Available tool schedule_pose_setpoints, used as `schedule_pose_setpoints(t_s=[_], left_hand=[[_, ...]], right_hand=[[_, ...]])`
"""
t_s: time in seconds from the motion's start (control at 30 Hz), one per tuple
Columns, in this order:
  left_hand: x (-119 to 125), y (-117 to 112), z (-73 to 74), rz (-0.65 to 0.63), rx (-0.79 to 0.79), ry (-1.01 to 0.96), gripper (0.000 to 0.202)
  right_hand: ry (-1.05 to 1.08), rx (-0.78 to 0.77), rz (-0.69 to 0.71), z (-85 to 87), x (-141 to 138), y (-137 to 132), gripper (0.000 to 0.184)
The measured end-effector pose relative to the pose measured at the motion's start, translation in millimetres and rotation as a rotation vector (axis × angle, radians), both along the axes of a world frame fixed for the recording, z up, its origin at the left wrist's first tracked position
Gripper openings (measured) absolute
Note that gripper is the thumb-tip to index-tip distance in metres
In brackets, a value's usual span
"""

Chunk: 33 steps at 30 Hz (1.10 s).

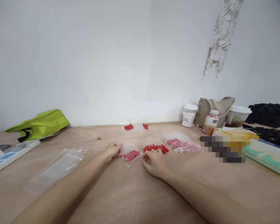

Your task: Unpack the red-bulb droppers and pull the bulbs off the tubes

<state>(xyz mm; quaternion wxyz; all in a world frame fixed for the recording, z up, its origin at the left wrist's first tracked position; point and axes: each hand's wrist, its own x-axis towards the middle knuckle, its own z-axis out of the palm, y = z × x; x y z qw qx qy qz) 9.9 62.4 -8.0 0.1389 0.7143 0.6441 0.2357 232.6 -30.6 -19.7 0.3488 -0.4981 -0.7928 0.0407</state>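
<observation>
My left hand (pixel 113 151) pinches the left end of a small clear zip bag (pixel 130 155) holding several thin pale sticks with red tips. The bag's zip edge faces lower right. At its right corner, my right hand (pixel 155 163) is curled with thumb and index finger together; whether they grip the bag's corner is hidden. Just beyond these knuckles lies a row of loose red-tipped sticks (pixel 155 147), partly covered by the fingers. Farther right, several filled zip bags (pixel 184 145) overlap in a pile.
Flat clear zip bags (pixel 58 163) lie to the left, near a power strip (pixel 14 157) and a lime-green bag (pixel 40 126). More red pieces (pixel 128 126) sit by the wall. On the right stand a paper cup (pixel 189 116), a bottle (pixel 210 123) and a beige handbag (pixel 216 107).
</observation>
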Motion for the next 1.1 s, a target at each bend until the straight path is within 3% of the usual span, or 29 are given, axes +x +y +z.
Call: schedule_pose_setpoints(t_s=[0.1,0.2,0.3,0.37,0.47,0.8,0.97,1.1], left_hand=[[-6,-14,-0.8,0.066,-0.012,0.042,0.031],[-13,-32,7.4,0.024,0.180,0.183,0.042],[-13,-50,13.8,-0.322,0.390,0.277,0.037],[-10,-59,14.4,-0.576,0.347,0.260,0.045],[-6,-65,11.3,-0.732,0.229,0.229,0.055],[8,-82,-1.2,-0.555,0.331,0.194,0.052],[27,-89,4.7,-0.425,0.406,0.215,0.045],[54,-86,9.2,-0.345,0.417,0.263,0.042]], right_hand=[[-0.004,0.007,0.000,-0.3,0,0,0.002],[-0.012,0.014,-0.004,-0.3,0,1,0.002],[-0.045,0.023,0.013,-0.1,0,1,0.005],[-0.065,0.032,0.026,-0.2,0,2,0.008],[-0.067,0.041,0.044,-0.9,0,2,0.010],[-0.076,0.041,0.048,-4.1,0,6,0.014],[0.043,0.001,-0.077,-5.7,5,10,0.012],[0.044,-0.018,-0.085,-8.6,9,14,0.014]])
